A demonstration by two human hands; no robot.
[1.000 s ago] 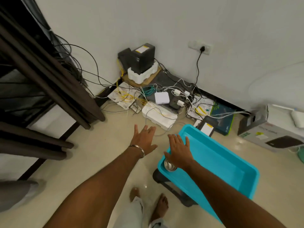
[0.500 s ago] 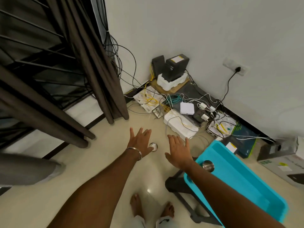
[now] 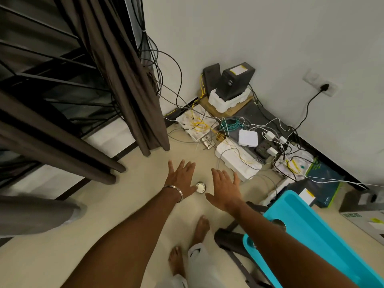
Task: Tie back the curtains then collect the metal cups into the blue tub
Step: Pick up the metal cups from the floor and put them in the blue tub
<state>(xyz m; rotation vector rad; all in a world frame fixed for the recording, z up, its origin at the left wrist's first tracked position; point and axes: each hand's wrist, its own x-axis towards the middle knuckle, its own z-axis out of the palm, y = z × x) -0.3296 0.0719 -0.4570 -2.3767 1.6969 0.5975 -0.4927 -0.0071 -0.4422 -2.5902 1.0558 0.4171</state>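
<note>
Both hands reach out flat over the pale floor, fingers straight and spread, holding nothing. Between them, just beside the heel of the left hand (image 3: 182, 179) and a little to the left of the right hand (image 3: 225, 190), a metal cup (image 3: 200, 187) stands upright on the floor, its open mouth facing straight up toward the camera, so its long axis runs vertical. The left wrist wears a thin metal bangle (image 3: 176, 192). To the right of the right forearm sits the blue tub (image 3: 324, 231), its long side running away to the lower right; a second metal cup (image 3: 279, 223) stands upright inside its near end, partly hidden by the forearm. Beyond the left hand's fingertips hang the dark curtains (image 3: 124, 80). Beyond the right hand lie tangled cables and white boxes (image 3: 236, 163); their labels are too small to read.
</note>
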